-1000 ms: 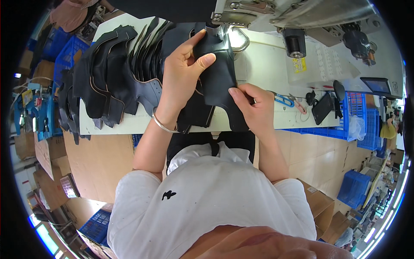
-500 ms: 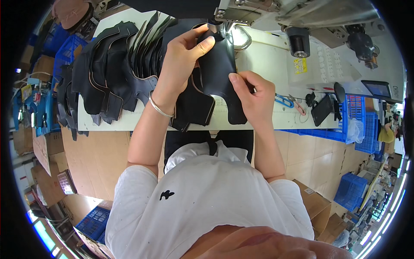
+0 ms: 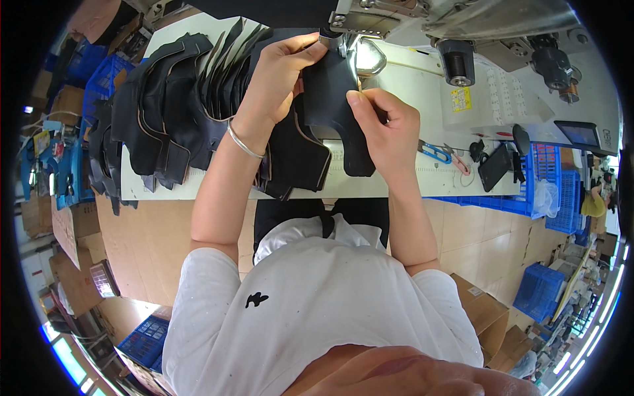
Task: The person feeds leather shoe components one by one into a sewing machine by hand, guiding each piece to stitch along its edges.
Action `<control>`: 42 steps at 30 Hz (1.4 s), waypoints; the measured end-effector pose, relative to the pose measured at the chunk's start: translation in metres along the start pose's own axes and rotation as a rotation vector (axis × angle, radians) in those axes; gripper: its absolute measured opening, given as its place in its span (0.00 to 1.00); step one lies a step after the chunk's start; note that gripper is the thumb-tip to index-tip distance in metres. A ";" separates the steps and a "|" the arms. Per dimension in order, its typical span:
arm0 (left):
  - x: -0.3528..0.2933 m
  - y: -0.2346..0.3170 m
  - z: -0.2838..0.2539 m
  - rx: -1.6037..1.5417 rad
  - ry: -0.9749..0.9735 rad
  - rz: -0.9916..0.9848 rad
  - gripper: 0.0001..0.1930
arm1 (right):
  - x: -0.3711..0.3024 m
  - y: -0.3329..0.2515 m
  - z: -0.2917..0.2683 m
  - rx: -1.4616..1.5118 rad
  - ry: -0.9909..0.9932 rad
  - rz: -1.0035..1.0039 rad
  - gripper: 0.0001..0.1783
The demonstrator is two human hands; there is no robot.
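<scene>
Head view: left hand (image 3: 274, 78) gripping black panel (image 3: 333, 92) near top, right hand (image 3: 395, 129) pinching right edge

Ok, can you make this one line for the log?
left hand: on black piece, upper left, by machine | right hand: gripping its right edge | left side: more black pieces

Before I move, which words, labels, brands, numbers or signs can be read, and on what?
Dark lettering beside the small screen: a printed name, not copied here.
Yellow label on the pale housing: too small to read.
Rows of marks beside that label: too small.
Table, front edge: fine scale-like marks, unreadable.
Black piece being held: no text visible.
</scene>
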State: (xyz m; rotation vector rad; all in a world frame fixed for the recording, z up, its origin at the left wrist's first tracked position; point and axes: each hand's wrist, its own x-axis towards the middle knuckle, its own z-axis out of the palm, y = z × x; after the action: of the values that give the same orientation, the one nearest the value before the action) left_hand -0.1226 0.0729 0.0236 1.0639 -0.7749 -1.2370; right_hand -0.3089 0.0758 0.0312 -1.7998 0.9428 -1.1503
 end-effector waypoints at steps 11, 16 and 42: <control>0.018 0.021 -0.006 0.212 0.016 -0.070 0.10 | 0.009 0.005 0.018 0.033 0.087 -0.028 0.12; 0.033 0.021 -0.002 0.158 0.112 -0.149 0.07 | 0.013 0.006 0.028 0.010 0.153 -0.054 0.12; -0.068 -0.017 0.015 0.120 -0.028 -0.116 0.25 | 0.006 0.013 0.020 -0.082 0.077 -0.113 0.17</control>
State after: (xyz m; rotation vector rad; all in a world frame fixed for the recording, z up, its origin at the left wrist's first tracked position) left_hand -0.1553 0.1362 0.0179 1.2056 -0.8263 -1.3190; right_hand -0.2910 0.0695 0.0158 -1.9067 0.9550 -1.2754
